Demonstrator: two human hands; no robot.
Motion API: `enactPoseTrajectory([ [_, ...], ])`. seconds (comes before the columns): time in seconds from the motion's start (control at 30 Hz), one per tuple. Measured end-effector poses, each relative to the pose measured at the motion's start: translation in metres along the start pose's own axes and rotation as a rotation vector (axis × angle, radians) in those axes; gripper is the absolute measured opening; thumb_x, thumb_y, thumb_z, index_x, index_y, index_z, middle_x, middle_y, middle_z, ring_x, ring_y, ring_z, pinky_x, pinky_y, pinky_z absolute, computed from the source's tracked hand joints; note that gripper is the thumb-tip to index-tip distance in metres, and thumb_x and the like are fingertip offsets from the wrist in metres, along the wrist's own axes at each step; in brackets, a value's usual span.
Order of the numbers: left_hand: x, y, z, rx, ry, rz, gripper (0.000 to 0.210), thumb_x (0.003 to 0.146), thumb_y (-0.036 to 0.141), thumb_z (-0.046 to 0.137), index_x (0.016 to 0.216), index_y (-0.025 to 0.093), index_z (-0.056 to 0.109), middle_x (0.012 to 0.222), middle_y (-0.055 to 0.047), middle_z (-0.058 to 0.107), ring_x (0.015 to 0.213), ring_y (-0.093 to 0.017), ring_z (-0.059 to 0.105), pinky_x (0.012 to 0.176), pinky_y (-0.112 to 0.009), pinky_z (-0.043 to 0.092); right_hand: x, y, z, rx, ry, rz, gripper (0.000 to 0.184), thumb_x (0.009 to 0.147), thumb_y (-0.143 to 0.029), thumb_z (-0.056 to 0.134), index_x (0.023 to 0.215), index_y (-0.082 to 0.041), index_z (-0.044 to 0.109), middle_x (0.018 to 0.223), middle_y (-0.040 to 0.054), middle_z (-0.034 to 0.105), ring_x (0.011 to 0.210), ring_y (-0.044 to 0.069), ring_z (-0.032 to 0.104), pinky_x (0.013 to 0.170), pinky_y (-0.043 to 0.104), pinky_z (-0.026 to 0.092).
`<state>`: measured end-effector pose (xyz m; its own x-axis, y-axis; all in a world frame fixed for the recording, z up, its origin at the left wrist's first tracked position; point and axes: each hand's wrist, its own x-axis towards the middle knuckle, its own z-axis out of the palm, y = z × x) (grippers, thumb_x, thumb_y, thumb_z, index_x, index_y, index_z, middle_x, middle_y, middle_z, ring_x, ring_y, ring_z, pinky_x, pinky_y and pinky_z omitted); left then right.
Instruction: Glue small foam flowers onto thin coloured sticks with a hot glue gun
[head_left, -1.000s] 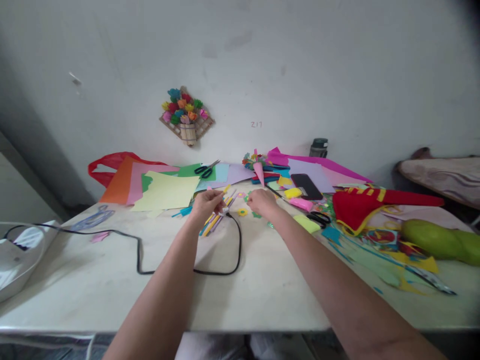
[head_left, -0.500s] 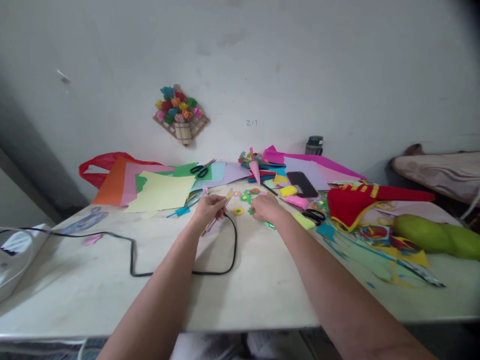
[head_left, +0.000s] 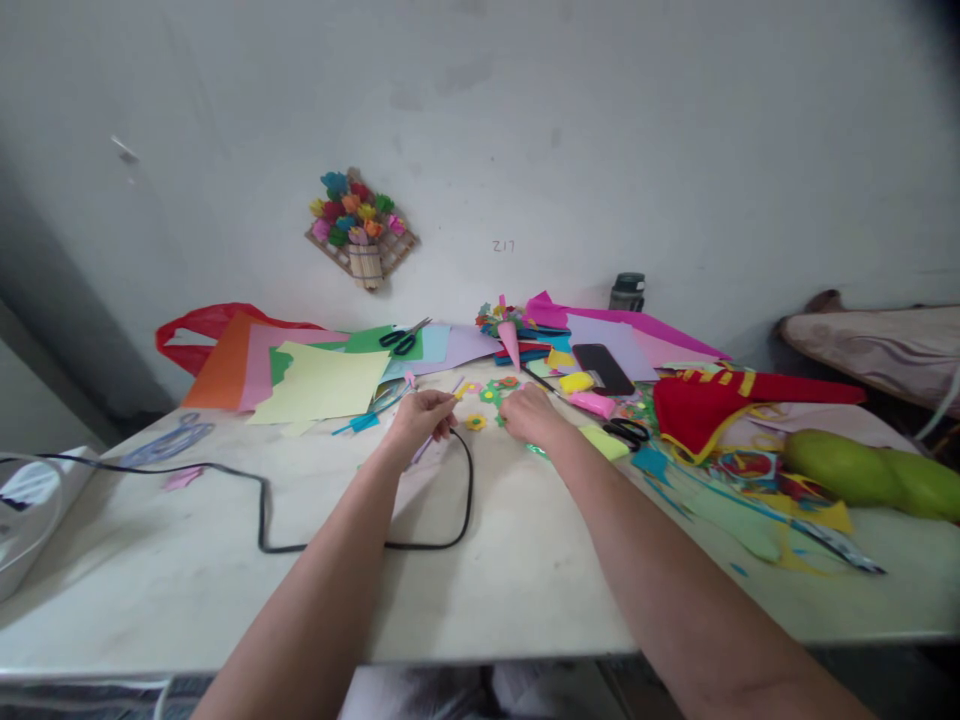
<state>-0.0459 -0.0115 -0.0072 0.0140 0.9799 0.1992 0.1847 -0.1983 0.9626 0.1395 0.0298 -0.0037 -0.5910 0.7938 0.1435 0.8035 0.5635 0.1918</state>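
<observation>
My left hand point(head_left: 421, 418) is closed in a pinch on a thin yellow strip point(head_left: 462, 393), whose tip pokes out past the fingers. Beneath that hand lies a slim purple strip point(head_left: 421, 452), partly covered. A black cable point(head_left: 471, 490) loops on the table, its end by the left fingertips. Fingers curled down, my right hand point(head_left: 531, 414) rests at the edge of the small paper flowers; what it grips, if anything, is hidden. Green paper flowers point(head_left: 490, 393) show beside it, and a yellow flower point(head_left: 475, 422) lies between the hands.
Coloured paper sheets point(head_left: 322, 385) and scissors point(head_left: 406, 336) lie at the back left. Right of my hands are a phone point(head_left: 604, 370), a pink packet point(head_left: 593, 404), black-handled scissors point(head_left: 628, 431), a red cloth piece point(head_left: 694, 408) and paper scraps. A white power strip point(head_left: 49, 500) stands far left.
The yellow strip has shifted in my left hand; its lower end no longer shows beneath the hand. My right hand has barely moved among the flowers.
</observation>
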Motion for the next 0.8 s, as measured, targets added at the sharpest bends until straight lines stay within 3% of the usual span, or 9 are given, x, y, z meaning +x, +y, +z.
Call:
enactPoseTrajectory([
  [0.13, -0.001, 0.002, 0.000, -0.003, 0.001, -0.013, 0.029, 0.065, 0.042, 0.062, 0.070, 0.013, 0.056, 0.051, 0.000, 0.057, 0.036, -0.007, 0.047, 0.034, -0.018, 0.033, -0.001, -0.001, 0.000, -0.001, 0.023, 0.015, 0.024, 0.074, -0.010, 0.045, 0.079, -0.013, 0.069, 0.082, 0.0154, 0.066, 0.086, 0.024, 0.059, 0.078, 0.034, 0.036],
  [0.23, -0.001, 0.002, 0.000, -0.005, 0.010, -0.017, 0.031, 0.065, 0.043, 0.063, 0.071, 0.013, 0.057, 0.052, 0.000, 0.057, 0.037, -0.007, 0.047, 0.034, -0.018, 0.033, -0.003, 0.001, -0.005, 0.093, 0.104, 0.111, 0.024, 0.076, -0.014, 0.045, 0.079, -0.015, 0.069, 0.083, 0.0127, 0.067, 0.085, 0.023, 0.060, 0.074, 0.032, 0.038],
  [0.37, 0.000, 0.002, 0.000, -0.026, 0.023, -0.004, 0.033, 0.064, 0.044, 0.064, 0.072, 0.013, 0.058, 0.053, -0.001, 0.058, 0.037, -0.007, 0.047, 0.034, -0.018, 0.033, -0.001, 0.006, -0.009, 0.536, 0.280, 0.290, 0.018, 0.074, -0.024, 0.051, 0.079, -0.018, 0.067, 0.082, 0.0064, 0.068, 0.080, 0.019, 0.061, 0.065, 0.026, 0.041],
  [0.53, 0.000, 0.005, -0.002, -0.045, 0.009, 0.021, 0.033, 0.063, 0.044, 0.064, 0.073, 0.013, 0.059, 0.056, -0.002, 0.059, 0.038, -0.006, 0.045, 0.035, -0.018, 0.030, 0.002, 0.008, -0.009, 1.305, 0.253, 0.339, 0.013, 0.071, -0.020, 0.055, 0.077, -0.011, 0.062, 0.063, 0.0039, 0.064, 0.055, 0.012, 0.062, 0.041, 0.016, 0.033],
  [0.63, 0.000, 0.007, -0.003, -0.053, 0.002, 0.026, 0.033, 0.064, 0.045, 0.063, 0.070, 0.012, 0.060, 0.056, -0.002, 0.059, 0.038, -0.004, 0.041, 0.035, -0.018, 0.025, 0.003, 0.006, -0.007, 1.502, 0.257, 0.356, 0.008, 0.069, -0.018, 0.057, 0.072, -0.011, 0.060, 0.062, 0.0028, 0.063, 0.048, 0.010, 0.060, 0.034, 0.014, 0.026],
  [0.8, -0.002, 0.014, -0.001, -0.100, 0.007, 0.022, 0.036, 0.062, 0.047, 0.063, 0.064, 0.011, 0.062, 0.050, -0.001, 0.054, 0.037, -0.003, 0.033, 0.036, -0.018, 0.020, 0.002, 0.001, -0.010, 1.632, 0.251, 0.386, 0.004, 0.067, -0.015, 0.059, 0.066, -0.011, 0.059, 0.056, 0.0021, 0.062, 0.044, 0.009, 0.058, 0.031, 0.015, 0.022],
])
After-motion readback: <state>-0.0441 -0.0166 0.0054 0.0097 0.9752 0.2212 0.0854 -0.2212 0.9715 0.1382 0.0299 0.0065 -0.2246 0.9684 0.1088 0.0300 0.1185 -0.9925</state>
